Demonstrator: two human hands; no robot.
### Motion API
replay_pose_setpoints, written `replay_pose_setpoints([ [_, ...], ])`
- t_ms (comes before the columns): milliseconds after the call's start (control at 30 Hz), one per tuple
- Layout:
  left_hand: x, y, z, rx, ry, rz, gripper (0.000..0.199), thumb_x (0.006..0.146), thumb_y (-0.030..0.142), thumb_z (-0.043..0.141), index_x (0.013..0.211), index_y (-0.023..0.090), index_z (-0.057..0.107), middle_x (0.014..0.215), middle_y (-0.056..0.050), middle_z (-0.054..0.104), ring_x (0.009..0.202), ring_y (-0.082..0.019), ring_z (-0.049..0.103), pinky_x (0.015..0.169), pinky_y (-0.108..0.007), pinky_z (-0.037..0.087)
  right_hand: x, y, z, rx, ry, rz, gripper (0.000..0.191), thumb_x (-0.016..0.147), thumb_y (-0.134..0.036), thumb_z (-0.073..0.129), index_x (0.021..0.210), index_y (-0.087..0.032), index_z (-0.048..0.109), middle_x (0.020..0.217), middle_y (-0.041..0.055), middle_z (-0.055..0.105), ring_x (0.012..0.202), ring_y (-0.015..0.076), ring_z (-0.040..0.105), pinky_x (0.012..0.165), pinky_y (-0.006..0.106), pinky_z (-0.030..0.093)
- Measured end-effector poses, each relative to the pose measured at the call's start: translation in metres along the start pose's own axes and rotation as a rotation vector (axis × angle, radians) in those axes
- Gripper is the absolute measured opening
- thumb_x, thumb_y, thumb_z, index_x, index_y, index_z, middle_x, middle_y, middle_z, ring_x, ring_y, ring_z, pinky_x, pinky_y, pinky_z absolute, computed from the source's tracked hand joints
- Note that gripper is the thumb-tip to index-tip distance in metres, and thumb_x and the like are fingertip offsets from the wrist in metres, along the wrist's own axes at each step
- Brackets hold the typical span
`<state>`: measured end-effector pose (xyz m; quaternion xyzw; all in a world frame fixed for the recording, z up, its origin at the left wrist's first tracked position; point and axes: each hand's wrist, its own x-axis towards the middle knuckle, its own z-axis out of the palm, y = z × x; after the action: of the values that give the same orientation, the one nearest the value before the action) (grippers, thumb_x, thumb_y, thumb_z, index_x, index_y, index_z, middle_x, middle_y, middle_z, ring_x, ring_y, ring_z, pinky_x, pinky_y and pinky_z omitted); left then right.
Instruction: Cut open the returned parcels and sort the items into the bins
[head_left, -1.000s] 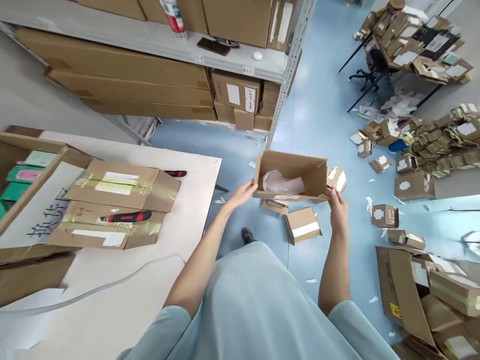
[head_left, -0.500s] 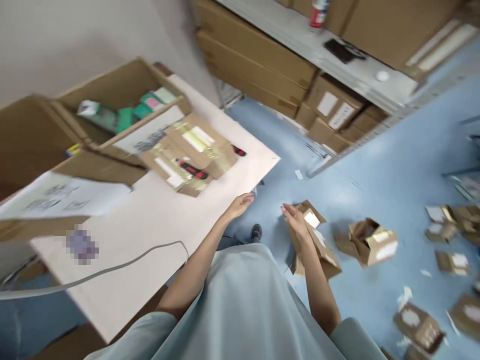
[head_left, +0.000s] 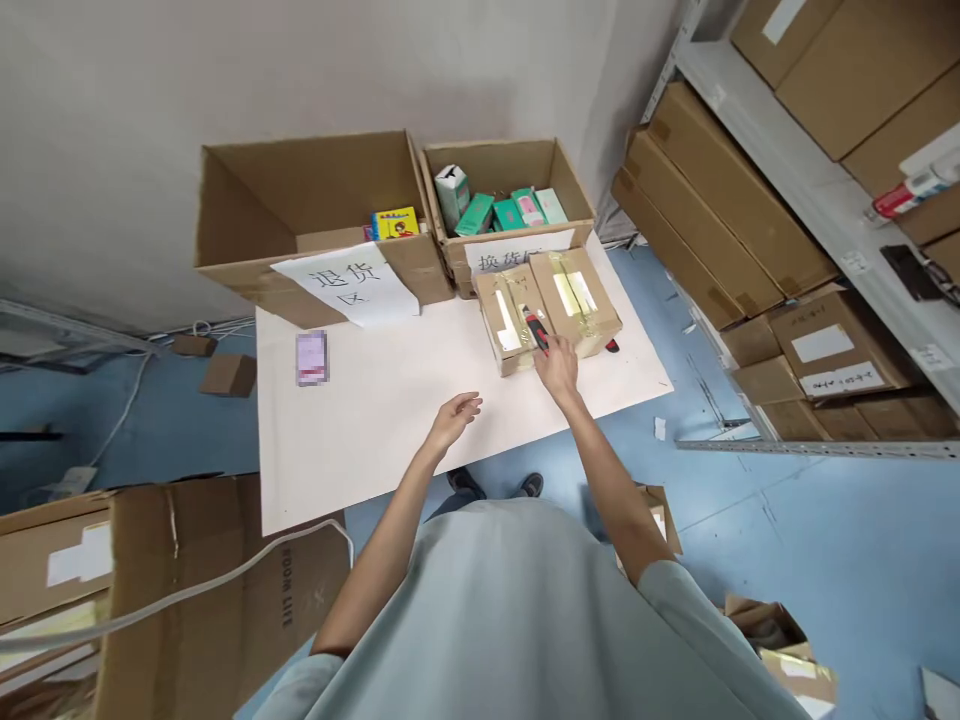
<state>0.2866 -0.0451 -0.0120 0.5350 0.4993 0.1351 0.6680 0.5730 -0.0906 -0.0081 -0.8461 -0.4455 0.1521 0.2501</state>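
Note:
My right hand reaches over two taped cardboard boxes, its fingers closed round the lower end of a red and black utility knife. The knife is on or just above the left taped box; the right taped box sits against it. A second red and black utility knife shows partly beside the right box, the rest hidden. Over the white table, my left hand hovers with fingers apart and loosely bent, holding nothing.
Two open cartons with paper signs stand at the back: the left carton holds a yellow box, the right carton several green and white boxes. A purple and pink item lies left. Shelving is right; a cable crosses lower left.
My view has turned left from the floor boxes to the table. My right hand has moved from beside the table onto the knife; my left hand is now over the table.

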Motion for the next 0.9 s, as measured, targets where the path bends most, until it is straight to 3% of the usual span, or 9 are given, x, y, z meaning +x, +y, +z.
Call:
replay_pose_setpoints([
  [200, 0.001, -0.005, -0.08, -0.069, 0.049, 0.022, 0.064, 0.079, 0.063, 0.084, 0.127, 0.02, 0.079, 0.142, -0.02, 0.082, 0.126, -0.036, 0.08, 0.115, -0.052, 0.06, 0.024, -0.025, 0.012, -0.208, 0.01, 0.175, 0.047, 0.104, -0.011, 0.06, 0.151, -0.007, 0.068, 0.145, 0.028, 0.072, 0.138, 0.0364, 0.061, 0.121, 0.047, 0.043],
  [333, 0.016, -0.002, -0.112, -0.081, 0.054, 0.035, 0.062, 0.08, 0.063, 0.084, 0.124, 0.02, 0.079, 0.141, -0.02, 0.082, 0.126, -0.037, 0.08, 0.114, -0.053, 0.061, 0.015, -0.035, 0.013, -0.214, 0.016, 0.176, 0.042, 0.104, -0.014, 0.065, 0.145, -0.011, 0.073, 0.14, 0.0234, 0.077, 0.13, 0.0344, 0.068, 0.115, 0.043, 0.048],
  [567, 0.041, 0.018, -0.121, -0.108, -0.034, 0.078, 0.056, 0.079, 0.055, 0.083, 0.122, 0.02, 0.079, 0.138, -0.019, 0.083, 0.121, -0.035, 0.082, 0.113, -0.051, 0.061, -0.003, -0.044, 0.006, -0.183, 0.085, 0.158, 0.051, 0.108, -0.02, 0.056, 0.155, -0.008, 0.068, 0.15, 0.0232, 0.075, 0.139, 0.0331, 0.065, 0.123, 0.042, 0.047],
  [733, 0.056, 0.03, -0.118, -0.093, -0.025, 0.083, 0.055, 0.081, 0.056, 0.083, 0.123, 0.02, 0.08, 0.138, -0.018, 0.084, 0.123, -0.035, 0.08, 0.112, -0.051, 0.061, 0.023, -0.024, -0.025, -0.137, 0.259, 0.257, 0.054, 0.105, -0.026, 0.061, 0.154, -0.003, 0.069, 0.15, 0.0289, 0.074, 0.138, 0.0371, 0.067, 0.126, 0.049, 0.046],
  [900, 0.075, 0.047, -0.104, -0.057, -0.021, 0.109, 0.055, 0.083, 0.055, 0.081, 0.125, 0.019, 0.08, 0.137, -0.019, 0.084, 0.12, -0.034, 0.081, 0.11, -0.05, 0.062, 0.054, -0.008, -0.04, -0.125, 0.259, 0.331, 0.051, 0.099, -0.02, 0.065, 0.147, -0.003, 0.074, 0.142, 0.0308, 0.077, 0.133, 0.0387, 0.069, 0.121, 0.05, 0.049],
])
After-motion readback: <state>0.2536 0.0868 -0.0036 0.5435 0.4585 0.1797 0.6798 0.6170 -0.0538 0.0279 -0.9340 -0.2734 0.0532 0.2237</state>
